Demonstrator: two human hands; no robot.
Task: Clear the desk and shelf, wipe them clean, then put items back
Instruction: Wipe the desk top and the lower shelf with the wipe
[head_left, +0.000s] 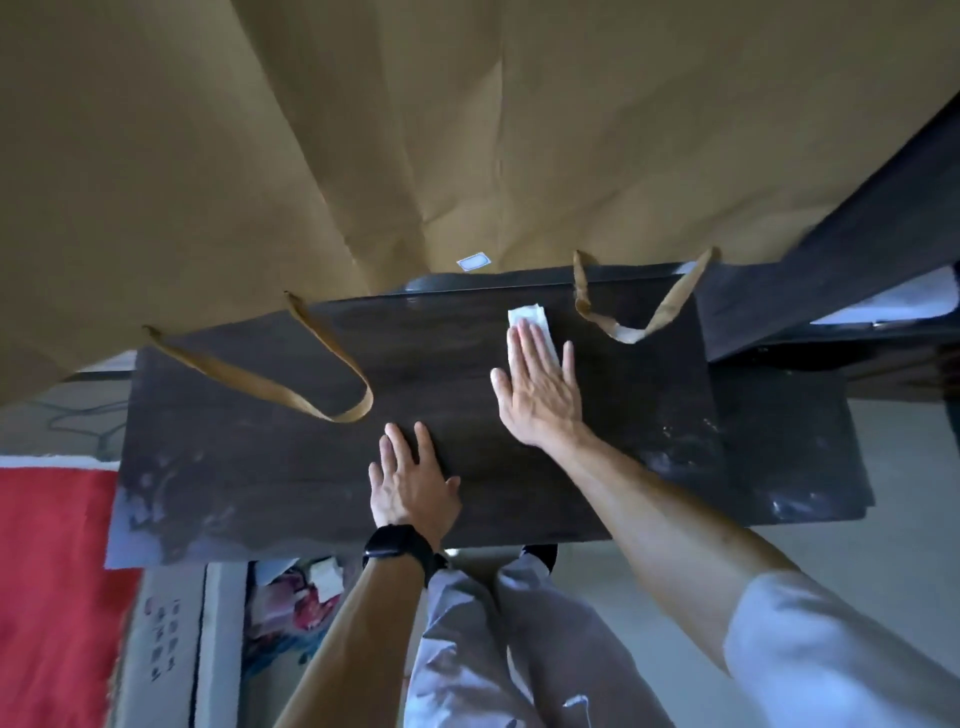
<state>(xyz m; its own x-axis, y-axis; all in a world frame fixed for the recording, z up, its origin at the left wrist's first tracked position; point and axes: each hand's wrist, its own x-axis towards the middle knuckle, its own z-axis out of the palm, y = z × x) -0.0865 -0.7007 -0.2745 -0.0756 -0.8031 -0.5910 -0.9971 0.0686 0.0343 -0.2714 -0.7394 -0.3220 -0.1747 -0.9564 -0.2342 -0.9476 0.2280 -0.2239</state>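
Your right sleeve (831, 649) leads up to your right hand (537, 395), flat on the wipe (530, 316).
That wipe lies under your straight fingers near the far edge of the tabletop (260, 467), its long axis running away from you, with smears (691, 447) to its right. Your left hand (410, 483), flat and holding nothing, rests by the near edge, farther from the wipe. A bag (363, 130) overhangs the far side, its inside hidden; the box (291, 597) by your legs holds unclear clutter.

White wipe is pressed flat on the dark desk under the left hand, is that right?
No. In the head view the white wipe is pressed flat on the dark desk under the right hand; the left hand lies flat, holding nothing.
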